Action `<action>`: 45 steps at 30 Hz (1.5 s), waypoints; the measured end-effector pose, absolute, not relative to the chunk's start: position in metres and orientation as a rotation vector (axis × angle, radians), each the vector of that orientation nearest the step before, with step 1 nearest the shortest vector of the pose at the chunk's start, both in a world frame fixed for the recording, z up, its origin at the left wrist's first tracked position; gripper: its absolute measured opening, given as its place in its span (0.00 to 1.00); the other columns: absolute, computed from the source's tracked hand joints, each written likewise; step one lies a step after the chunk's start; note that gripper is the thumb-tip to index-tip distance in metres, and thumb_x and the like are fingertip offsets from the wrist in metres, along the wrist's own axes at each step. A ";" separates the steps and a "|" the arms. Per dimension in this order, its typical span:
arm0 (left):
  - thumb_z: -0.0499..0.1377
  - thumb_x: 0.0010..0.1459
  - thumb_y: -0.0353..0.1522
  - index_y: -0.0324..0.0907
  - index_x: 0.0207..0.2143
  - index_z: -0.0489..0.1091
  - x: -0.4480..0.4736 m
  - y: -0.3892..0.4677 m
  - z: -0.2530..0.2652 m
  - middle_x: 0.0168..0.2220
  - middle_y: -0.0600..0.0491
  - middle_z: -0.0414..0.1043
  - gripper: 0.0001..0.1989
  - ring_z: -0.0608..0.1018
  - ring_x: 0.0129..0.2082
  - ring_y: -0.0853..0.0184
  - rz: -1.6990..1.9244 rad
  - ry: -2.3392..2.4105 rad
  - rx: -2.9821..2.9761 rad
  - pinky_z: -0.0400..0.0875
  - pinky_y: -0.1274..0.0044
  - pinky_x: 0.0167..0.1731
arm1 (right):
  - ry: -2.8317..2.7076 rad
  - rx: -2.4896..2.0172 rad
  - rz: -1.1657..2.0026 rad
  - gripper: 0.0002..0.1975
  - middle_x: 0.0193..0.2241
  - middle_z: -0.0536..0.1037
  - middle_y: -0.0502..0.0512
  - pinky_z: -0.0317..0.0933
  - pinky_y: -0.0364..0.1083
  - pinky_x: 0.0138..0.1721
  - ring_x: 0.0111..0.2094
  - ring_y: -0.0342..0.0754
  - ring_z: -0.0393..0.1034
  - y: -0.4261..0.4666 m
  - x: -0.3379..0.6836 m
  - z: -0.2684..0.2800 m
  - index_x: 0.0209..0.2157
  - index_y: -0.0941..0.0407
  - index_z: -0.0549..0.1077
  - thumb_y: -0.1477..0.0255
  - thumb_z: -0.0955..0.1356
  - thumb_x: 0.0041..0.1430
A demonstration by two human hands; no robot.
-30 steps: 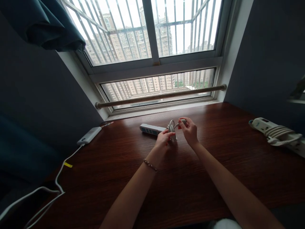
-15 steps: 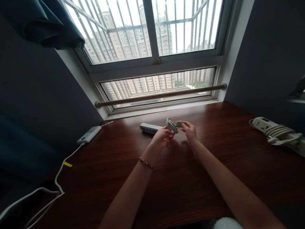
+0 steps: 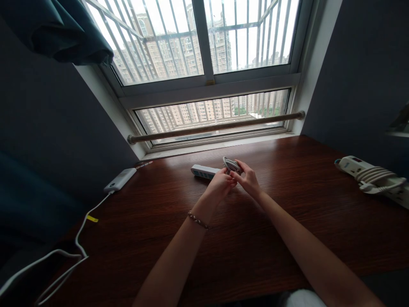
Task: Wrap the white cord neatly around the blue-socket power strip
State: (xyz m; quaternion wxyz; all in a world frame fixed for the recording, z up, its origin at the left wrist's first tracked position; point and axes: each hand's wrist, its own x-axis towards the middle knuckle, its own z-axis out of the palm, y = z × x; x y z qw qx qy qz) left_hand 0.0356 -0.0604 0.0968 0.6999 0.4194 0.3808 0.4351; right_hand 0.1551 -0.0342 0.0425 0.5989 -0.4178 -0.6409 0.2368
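Coiled white cord (image 3: 230,164) sits bunched in several loops between both hands, lifted just above the dark wooden table (image 3: 243,238), near its far edge by the window. Left hand (image 3: 221,184) is curled around the near side of the bundle, fingers closed on the loops, thumb side up. Right hand (image 3: 246,180) meets it from the right, fingertips pinched on the top of the same bundle; the two hands touch each other at the fingers. Whether a plug is inside the right hand's grip cannot be told; it is hidden by the fingers. A thin braided bracelet (image 3: 198,220) circles the left wrist. Just beyond the left hand, a white power strip (image 3: 204,171) lies flat on the table, its right end hidden behind the hands and cord; the cord appears to belong to it, though the joint is not visible. Farther left, near the wall, a white power bank (image 3: 119,181) rests on the table edge, with a white cable (image 3: 79,232) running from it toward the near left corner; a small yellow tag (image 3: 91,219) sits on that cable. Well apart on the right, a second power strip (image 3: 367,175) lies with its own cord wound on top. Behind the table, a wooden rod (image 3: 217,126) spans the lower window (image 3: 204,64); a dark curtain (image 3: 54,30) hangs at upper left.
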 end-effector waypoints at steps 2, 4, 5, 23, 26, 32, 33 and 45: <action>0.50 0.38 0.16 0.37 0.41 0.64 0.036 -0.060 0.096 0.30 0.52 0.69 0.24 0.74 0.29 0.72 0.981 0.879 0.996 0.67 0.80 0.31 | -1.624 -0.971 0.410 0.28 0.46 0.70 0.60 0.58 0.49 0.47 0.45 0.53 0.65 -0.034 0.155 0.041 0.50 0.61 0.65 0.73 0.67 0.43; 0.52 0.39 0.17 0.36 0.38 0.65 0.035 -0.058 0.094 0.29 0.52 0.70 0.20 0.74 0.29 0.71 0.964 0.931 1.076 0.68 0.80 0.31 | -1.625 -1.012 0.371 0.28 0.44 0.71 0.60 0.59 0.48 0.45 0.43 0.52 0.66 -0.033 0.154 0.038 0.50 0.60 0.64 0.74 0.66 0.42; 0.53 0.40 0.18 0.35 0.37 0.66 0.034 -0.056 0.093 0.28 0.52 0.70 0.18 0.74 0.28 0.71 0.948 0.966 1.123 0.68 0.80 0.30 | -1.597 -1.042 0.372 0.27 0.42 0.72 0.59 0.59 0.48 0.44 0.41 0.52 0.67 -0.033 0.154 0.037 0.49 0.60 0.64 0.74 0.66 0.43; 0.60 0.47 0.34 0.38 0.21 0.68 0.009 -0.031 0.073 0.19 0.56 0.64 0.08 0.69 0.23 0.70 0.854 1.261 1.967 0.61 0.80 0.25 | -1.376 -1.012 0.612 0.16 0.31 0.73 0.54 0.60 0.44 0.33 0.31 0.47 0.66 -0.023 0.160 0.028 0.38 0.59 0.68 0.62 0.63 0.54; 0.59 0.48 0.36 0.37 0.25 0.69 -0.006 -0.030 0.085 0.20 0.55 0.66 0.09 0.70 0.21 0.70 0.741 1.145 1.935 0.64 0.80 0.23 | -1.302 -1.000 0.670 0.17 0.31 0.73 0.55 0.61 0.44 0.34 0.32 0.47 0.66 -0.018 0.162 0.024 0.38 0.60 0.68 0.60 0.62 0.55; 0.61 0.47 0.37 0.37 0.30 0.69 -0.024 -0.045 0.121 0.30 0.50 0.72 0.12 0.76 0.29 0.65 0.645 0.875 1.789 0.70 0.74 0.31 | -1.180 -1.026 0.726 0.20 0.32 0.71 0.55 0.61 0.44 0.33 0.31 0.45 0.65 -0.007 0.166 0.011 0.42 0.61 0.67 0.62 0.64 0.51; 0.62 0.46 0.37 0.37 0.30 0.69 -0.022 -0.048 0.124 0.30 0.49 0.72 0.12 0.76 0.29 0.64 0.674 0.833 1.743 0.71 0.73 0.32 | -1.172 -1.031 0.728 0.22 0.32 0.71 0.55 0.62 0.44 0.33 0.31 0.45 0.65 -0.008 0.165 0.012 0.45 0.60 0.66 0.63 0.65 0.50; 0.65 0.42 0.39 0.35 0.33 0.70 0.007 -0.050 0.117 0.28 0.50 0.72 0.19 0.75 0.31 0.65 1.158 0.772 1.487 0.69 0.76 0.32 | -1.435 -0.624 1.145 0.20 0.44 0.70 0.58 0.62 0.50 0.44 0.43 0.51 0.67 -0.037 0.155 0.040 0.48 0.55 0.67 0.61 0.60 0.56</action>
